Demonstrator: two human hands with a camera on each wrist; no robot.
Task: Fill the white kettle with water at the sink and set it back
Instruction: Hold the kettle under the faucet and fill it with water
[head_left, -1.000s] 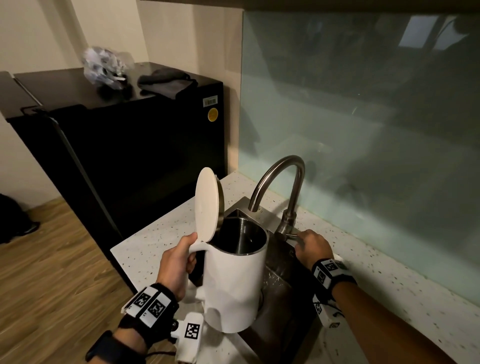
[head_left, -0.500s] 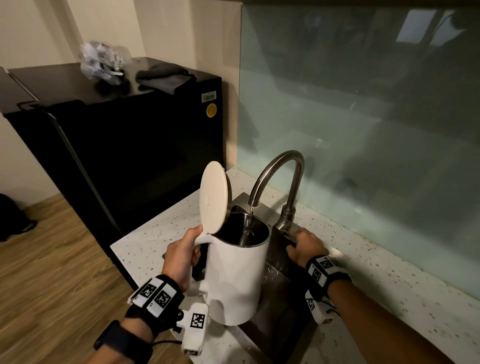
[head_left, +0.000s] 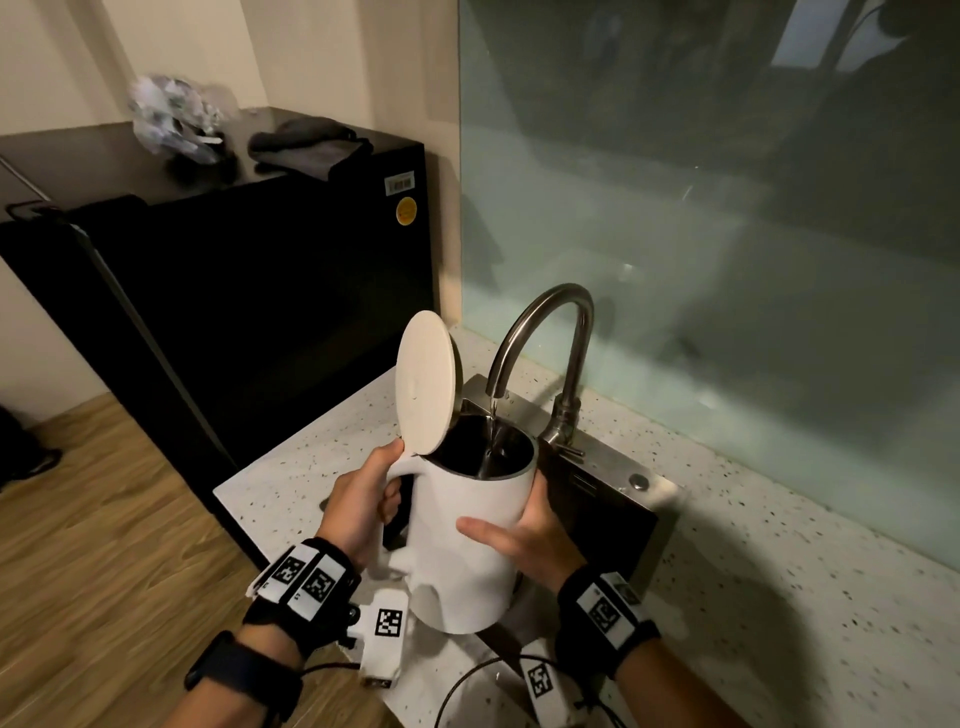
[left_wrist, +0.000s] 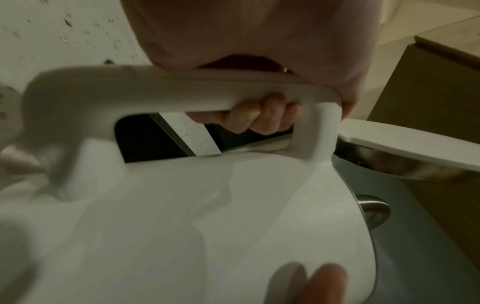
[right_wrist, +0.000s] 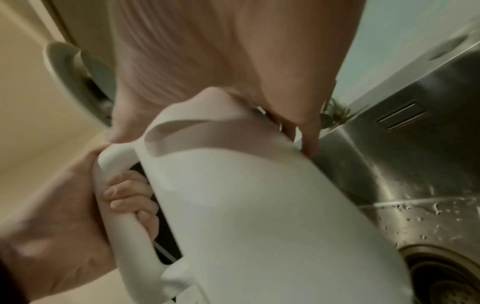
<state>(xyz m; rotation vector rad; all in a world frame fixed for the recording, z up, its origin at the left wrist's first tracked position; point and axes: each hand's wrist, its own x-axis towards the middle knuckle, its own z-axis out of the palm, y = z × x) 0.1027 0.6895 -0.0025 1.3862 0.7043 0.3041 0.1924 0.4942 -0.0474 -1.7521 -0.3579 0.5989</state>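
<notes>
The white kettle (head_left: 457, 561) hangs tilted over the steel sink (head_left: 608, 499), its round lid (head_left: 423, 384) standing open. My left hand (head_left: 363, 504) grips the handle, with the fingers (left_wrist: 259, 117) curled round it. My right hand (head_left: 524, 540) lies flat against the kettle's right side, thumb across the front. A thin stream of water (head_left: 492, 431) runs from the curved faucet (head_left: 545, 322) into the kettle's mouth. In the right wrist view the kettle (right_wrist: 259, 205) is close to the wet sink wall (right_wrist: 415, 164). The water level inside is hidden.
A black fridge (head_left: 260, 270) stands left of the speckled countertop (head_left: 779, 597), with a plastic bag (head_left: 171, 119) and a dark cloth (head_left: 306, 145) on top. Behind the sink rises a glass backsplash (head_left: 727, 208). A black cable (head_left: 467, 680) lies on the counter's near edge.
My right hand has left the faucet's base and come to the kettle's side. Water now runs into the kettle, which has risen closer under the spout.
</notes>
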